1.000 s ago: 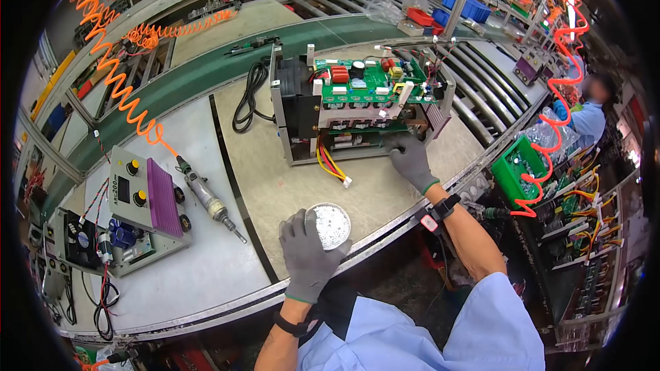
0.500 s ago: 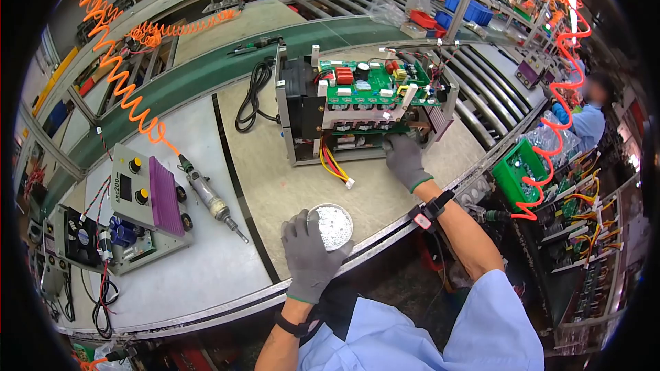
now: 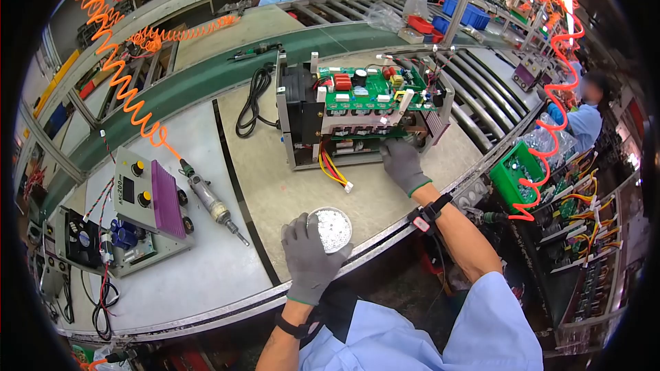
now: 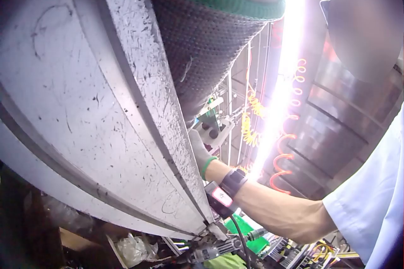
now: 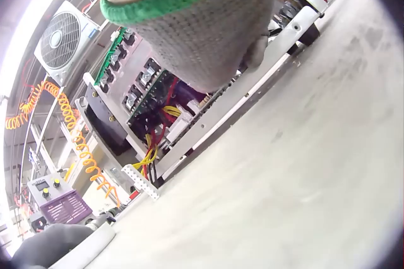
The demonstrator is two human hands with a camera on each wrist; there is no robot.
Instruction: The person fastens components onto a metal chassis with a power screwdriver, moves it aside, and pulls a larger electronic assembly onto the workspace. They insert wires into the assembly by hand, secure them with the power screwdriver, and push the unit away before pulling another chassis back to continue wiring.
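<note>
My gloved left hand (image 3: 311, 261) holds a shallow round dish (image 3: 331, 231) of small white pieces by its left side, at the table's front edge. Its thumb lies along the near rim. Behind it stands an opened welding machine (image 3: 364, 117), its green circuit board (image 3: 371, 91) on top and red and yellow wires (image 3: 333, 168) hanging from its front to a white connector. My gloved right hand (image 3: 405, 167) is at the machine's lower front, right of those wires. In the right wrist view the glove (image 5: 208, 42) overlaps the bottom frame; I cannot tell whether its fingers pinch anything.
An air screwdriver (image 3: 214, 205) on an orange coiled hose lies left of the dish. Beyond it sits another welding machine (image 3: 148, 192) with a purple side. A black power cord (image 3: 256, 103) lies behind. At right are rollers (image 3: 478, 99) and a green bin (image 3: 515, 175).
My right hand has shifted slightly left along the machine's lower front. The left hand keeps its hold on the dish. The head view has moved a little.
</note>
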